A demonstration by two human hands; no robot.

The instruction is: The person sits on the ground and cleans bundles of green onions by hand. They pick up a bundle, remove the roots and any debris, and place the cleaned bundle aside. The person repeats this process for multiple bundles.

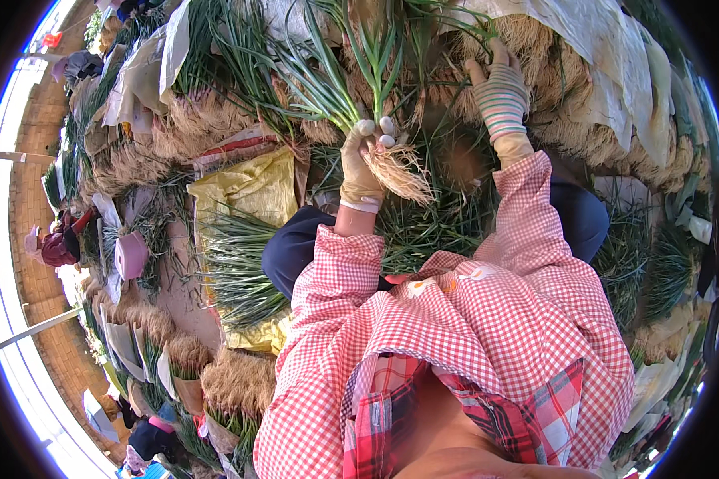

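Observation:
My left hand (361, 160), in a pale glove, is closed around a small bunch of rooted green plants (376, 72) with long leaves, white bulbs and pale roots. The leaves point away from me and the roots hang to the right. My right hand (500, 90), in a striped knitted glove, reaches to the rooty pile (560, 78) at the upper right. Its fingertips are at some green leaves; whether they grip them is unclear. Loose green leaves (437, 221) lie between my knees.
To the left, cut green leaves (239, 269) lie on a yellow plastic sack (245, 185). Rooted bundles (239, 377) stand at the lower left, near a pink roll (131, 255). White sheeting (629, 78) covers piles at the right. A person (63, 239) is at the far left.

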